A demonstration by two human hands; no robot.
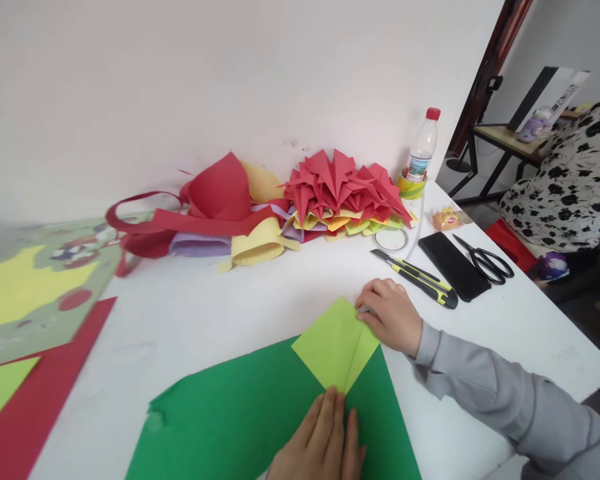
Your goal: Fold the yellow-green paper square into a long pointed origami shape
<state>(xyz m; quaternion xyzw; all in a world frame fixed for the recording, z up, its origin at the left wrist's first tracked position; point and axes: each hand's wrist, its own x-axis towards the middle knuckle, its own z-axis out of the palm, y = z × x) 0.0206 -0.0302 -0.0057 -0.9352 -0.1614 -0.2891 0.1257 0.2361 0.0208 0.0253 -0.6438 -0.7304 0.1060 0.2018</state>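
Note:
A square of yellow-green paper (333,337) lies cornerwise on a large green sheet (230,407), with a crease running down its right half. At its upper right edge, my right hand (391,315) has thumb and fingers closed on the paper. My left hand (320,440) is laid out straight, its fingertips pressing the square's near corner down against the green sheet. The left palm is cut off by the lower edge of the view.
Folded red paper pieces (337,183) and curled paper (217,190) line the wall. On the right are a utility knife (420,279), black phone-like slab (453,263), scissors (487,261), tape roll (411,187) and bottle (423,147). A person in a patterned garment (570,173) is beyond the table.

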